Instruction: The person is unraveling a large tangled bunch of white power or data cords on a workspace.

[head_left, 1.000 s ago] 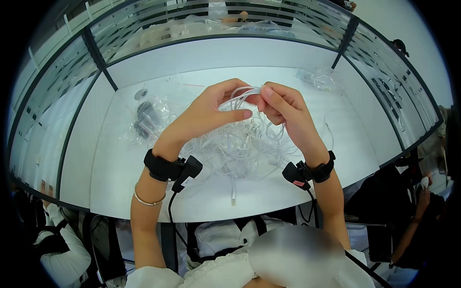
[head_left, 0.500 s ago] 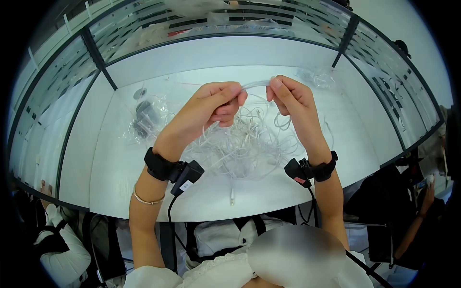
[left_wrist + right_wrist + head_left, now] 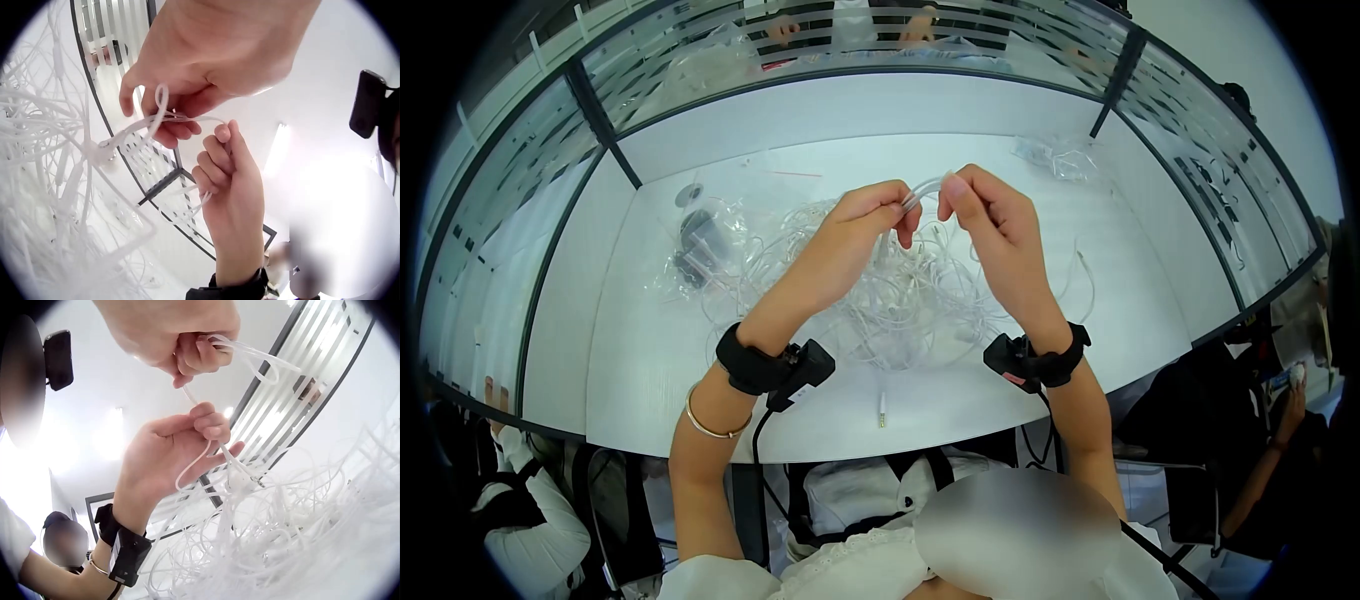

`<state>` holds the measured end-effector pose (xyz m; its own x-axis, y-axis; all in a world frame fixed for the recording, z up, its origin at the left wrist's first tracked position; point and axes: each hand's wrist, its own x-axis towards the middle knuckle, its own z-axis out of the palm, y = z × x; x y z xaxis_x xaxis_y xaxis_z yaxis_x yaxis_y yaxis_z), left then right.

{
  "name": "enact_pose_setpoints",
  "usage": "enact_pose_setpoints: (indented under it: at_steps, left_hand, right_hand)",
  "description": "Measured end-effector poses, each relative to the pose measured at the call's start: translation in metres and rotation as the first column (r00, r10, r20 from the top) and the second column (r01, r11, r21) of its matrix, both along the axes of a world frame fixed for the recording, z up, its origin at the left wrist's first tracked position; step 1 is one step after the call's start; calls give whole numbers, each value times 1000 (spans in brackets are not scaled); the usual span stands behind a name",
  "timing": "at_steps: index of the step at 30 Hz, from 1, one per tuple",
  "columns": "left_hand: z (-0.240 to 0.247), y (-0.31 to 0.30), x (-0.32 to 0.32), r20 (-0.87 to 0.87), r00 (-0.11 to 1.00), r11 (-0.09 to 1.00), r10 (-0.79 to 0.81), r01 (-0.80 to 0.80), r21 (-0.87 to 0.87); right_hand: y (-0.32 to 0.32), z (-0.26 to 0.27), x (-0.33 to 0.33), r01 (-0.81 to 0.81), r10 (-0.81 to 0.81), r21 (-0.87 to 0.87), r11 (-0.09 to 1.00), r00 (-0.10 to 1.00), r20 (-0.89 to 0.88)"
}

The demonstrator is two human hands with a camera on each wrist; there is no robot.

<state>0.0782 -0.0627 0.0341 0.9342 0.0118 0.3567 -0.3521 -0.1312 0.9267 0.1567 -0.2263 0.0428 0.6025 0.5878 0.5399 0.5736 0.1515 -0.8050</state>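
Both hands hold up a white cable (image 3: 927, 186) above the far part of a tangled pile of white cables (image 3: 900, 320). My left hand (image 3: 850, 240) pinches a few strands between thumb and fingers, and in the left wrist view a small loop (image 3: 161, 100) of it stands out beside those fingers. My right hand (image 3: 1005, 240) grips the other end of this short span, fingers curled and thumb on top. In the right wrist view, more cable loops (image 3: 269, 365) come out of the right fist. Strands hang from the left hand (image 3: 169, 453) towards the pile.
A clear bag with dark items (image 3: 705, 240) lies on the left of the white table (image 3: 650, 380); a crumpled clear bag (image 3: 1060, 160) lies at the back right. One cable's plug (image 3: 882, 410) points at the front edge. Low partitions (image 3: 850, 108) enclose the table.
The hands first worked close together on a looped bundle, then drew apart with the cable stretched between them. Now they are closer again, and the left hand's fingers have shifted along the cable.
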Motion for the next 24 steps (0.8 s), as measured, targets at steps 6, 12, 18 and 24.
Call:
enact_pose_setpoints:
  at_steps: [6,12,18,24]
  left_hand:
    - [-11,-2,5,71,969,971,239,-240,7]
    - [-2,-18,-4,193,931,927,311,-342,152]
    - [-12,-26,-3,50,980,980,190,-193,48]
    - [-9,-24,-5,42,990,988,136,-139,74]
  right_hand:
    - [6,-5,-12,-20,21,-29,999,999,27]
    - [-3,5,-2,-147,192,150,978,916,-353]
    - [-3,3,3,-113,217,261,959,883,-416]
    - [-3,0,3,-137,281,330,934,851,-444]
